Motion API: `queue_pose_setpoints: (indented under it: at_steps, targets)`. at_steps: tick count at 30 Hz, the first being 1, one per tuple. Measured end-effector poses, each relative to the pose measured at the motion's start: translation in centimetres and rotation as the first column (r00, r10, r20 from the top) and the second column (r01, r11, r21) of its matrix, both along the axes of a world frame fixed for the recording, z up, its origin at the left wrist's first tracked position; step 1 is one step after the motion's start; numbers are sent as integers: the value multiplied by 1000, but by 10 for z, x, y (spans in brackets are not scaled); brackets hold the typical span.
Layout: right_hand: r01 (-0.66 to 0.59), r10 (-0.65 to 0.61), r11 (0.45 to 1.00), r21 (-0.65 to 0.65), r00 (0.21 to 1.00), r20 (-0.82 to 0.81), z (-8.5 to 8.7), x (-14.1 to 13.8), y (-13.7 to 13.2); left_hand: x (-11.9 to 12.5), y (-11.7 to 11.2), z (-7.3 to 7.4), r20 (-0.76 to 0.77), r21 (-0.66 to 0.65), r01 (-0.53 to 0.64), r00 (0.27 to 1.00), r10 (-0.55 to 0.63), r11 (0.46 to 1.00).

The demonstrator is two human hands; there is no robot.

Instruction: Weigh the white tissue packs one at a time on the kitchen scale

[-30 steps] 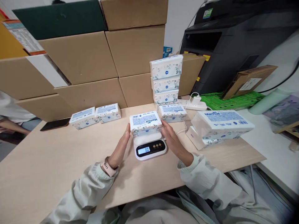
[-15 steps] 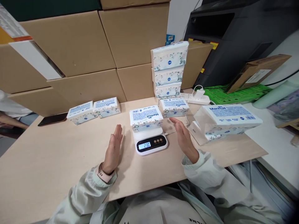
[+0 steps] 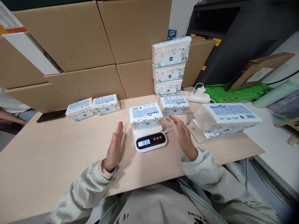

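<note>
A white tissue pack [image 3: 145,115] with blue print lies on a small white digital scale [image 3: 150,141], whose display reads 103.5. My left hand [image 3: 115,147] hovers open to the left of the scale, fingers straight and together, holding nothing. My right hand [image 3: 184,137] is open to the right of the scale, also empty. Neither hand touches the pack. A second pack [image 3: 174,105] lies just behind my right hand.
Two packs [image 3: 92,106] lie at the left, a stack of three [image 3: 170,67] stands at the back, and a larger bundle [image 3: 225,117] rests at the right. Cardboard boxes [image 3: 88,46] wall the back. A black phone [image 3: 50,115], power strip [image 3: 198,97], printer [image 3: 243,34] and another person's arm [image 3: 9,115] are around.
My hands let go of the pack on the scale and drew back to either side. The scale reading rose from 0.0 to 103.5.
</note>
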State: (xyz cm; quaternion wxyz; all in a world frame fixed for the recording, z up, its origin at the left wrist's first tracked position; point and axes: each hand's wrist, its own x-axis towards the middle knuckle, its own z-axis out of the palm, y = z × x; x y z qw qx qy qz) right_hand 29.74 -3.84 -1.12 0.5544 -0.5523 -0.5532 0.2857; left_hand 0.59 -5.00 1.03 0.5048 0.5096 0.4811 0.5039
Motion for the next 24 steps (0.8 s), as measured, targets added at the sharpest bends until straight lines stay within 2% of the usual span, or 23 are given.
queue_pose_setpoints:
  at_steps: [24]
  targets:
    - [-39,39,999,-5,999,9,8,-4,-2,0,-1,-2,78,-37,107,992,-104,994]
